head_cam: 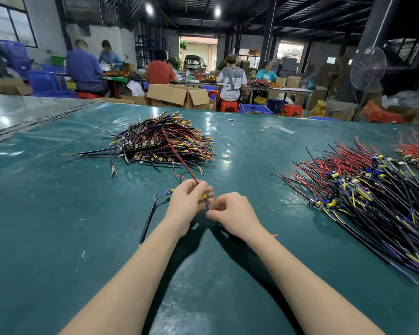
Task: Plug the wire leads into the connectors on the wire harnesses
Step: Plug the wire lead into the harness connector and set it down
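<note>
My left hand (186,201) grips a small yellow connector piece (203,196) just above the green table; a red wire (179,155) runs up and away from it. Right beside it, my right hand (230,213) pinches thin blue and yellow wire leads (209,204) at the connector's lower end. A black cable (148,220) with blue and yellow leads lies on the table left of my left hand. The fingers hide how the leads meet the connector.
A heap of black, red and yellow wire harnesses (162,139) lies ahead to the left. A larger pile of harnesses (363,197) with small boards spreads along the right, and another red bundle (416,151) sits at the far right. Several people work at tables beyond the green table (58,213).
</note>
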A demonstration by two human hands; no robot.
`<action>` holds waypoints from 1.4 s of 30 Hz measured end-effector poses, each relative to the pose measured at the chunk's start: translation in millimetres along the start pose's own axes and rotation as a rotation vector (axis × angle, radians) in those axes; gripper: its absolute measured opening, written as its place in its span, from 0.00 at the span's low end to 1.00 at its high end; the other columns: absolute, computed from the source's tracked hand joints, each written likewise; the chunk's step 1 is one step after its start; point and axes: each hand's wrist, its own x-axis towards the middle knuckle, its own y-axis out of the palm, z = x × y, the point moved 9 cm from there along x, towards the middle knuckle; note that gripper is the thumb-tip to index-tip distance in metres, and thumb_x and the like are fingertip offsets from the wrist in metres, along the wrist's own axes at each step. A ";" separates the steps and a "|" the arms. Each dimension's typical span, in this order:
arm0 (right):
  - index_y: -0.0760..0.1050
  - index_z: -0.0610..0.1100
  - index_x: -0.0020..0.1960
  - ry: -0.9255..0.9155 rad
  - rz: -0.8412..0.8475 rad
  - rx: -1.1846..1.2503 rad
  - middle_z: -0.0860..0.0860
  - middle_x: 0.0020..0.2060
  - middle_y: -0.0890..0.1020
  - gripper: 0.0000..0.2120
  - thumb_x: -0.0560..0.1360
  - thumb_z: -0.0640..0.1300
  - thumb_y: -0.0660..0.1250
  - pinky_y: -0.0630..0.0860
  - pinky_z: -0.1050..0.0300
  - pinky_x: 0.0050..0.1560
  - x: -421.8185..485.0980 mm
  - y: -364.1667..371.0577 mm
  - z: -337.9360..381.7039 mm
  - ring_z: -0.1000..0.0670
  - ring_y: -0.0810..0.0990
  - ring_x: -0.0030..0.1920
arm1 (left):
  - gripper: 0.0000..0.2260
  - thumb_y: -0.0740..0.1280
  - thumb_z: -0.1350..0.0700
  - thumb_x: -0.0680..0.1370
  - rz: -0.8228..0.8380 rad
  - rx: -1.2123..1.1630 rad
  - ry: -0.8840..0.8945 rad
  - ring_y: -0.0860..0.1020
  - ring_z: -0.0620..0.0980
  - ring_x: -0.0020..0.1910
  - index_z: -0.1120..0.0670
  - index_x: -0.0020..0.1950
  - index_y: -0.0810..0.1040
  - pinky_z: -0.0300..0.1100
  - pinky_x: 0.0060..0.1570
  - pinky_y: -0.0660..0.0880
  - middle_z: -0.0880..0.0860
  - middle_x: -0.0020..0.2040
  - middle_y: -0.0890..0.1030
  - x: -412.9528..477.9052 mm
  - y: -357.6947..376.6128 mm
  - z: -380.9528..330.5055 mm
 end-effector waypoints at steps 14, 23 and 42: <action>0.69 0.48 0.31 -0.070 0.057 0.069 0.49 0.30 0.73 0.13 0.73 0.39 0.66 0.65 0.58 0.37 5.8 -14.2 1.3 0.48 0.69 0.34 | 0.07 0.67 0.69 0.73 0.027 0.202 0.002 0.76 0.44 0.29 0.58 0.41 0.77 0.35 0.37 0.79 0.54 0.34 0.76 -2.9 -11.1 -4.4; 0.76 0.43 0.35 0.048 0.173 0.412 0.50 0.25 0.69 0.09 0.74 0.39 0.68 0.58 0.67 0.21 5.6 -21.6 -19.5 0.57 0.64 0.19 | 0.07 0.64 0.70 0.74 0.224 0.014 -0.043 0.81 0.44 0.31 0.60 0.42 0.78 0.35 0.34 0.79 0.51 0.32 0.82 -10.8 6.1 -9.2; 0.76 0.43 0.36 0.159 0.131 0.660 0.56 0.21 0.74 0.09 0.72 0.33 0.67 0.64 0.68 0.22 1.9 -12.9 -22.2 0.57 0.72 0.23 | 0.06 0.67 0.68 0.74 0.124 0.082 -0.023 0.79 0.43 0.29 0.58 0.41 0.77 0.36 0.35 0.79 0.56 0.37 0.78 -7.6 -3.3 -11.6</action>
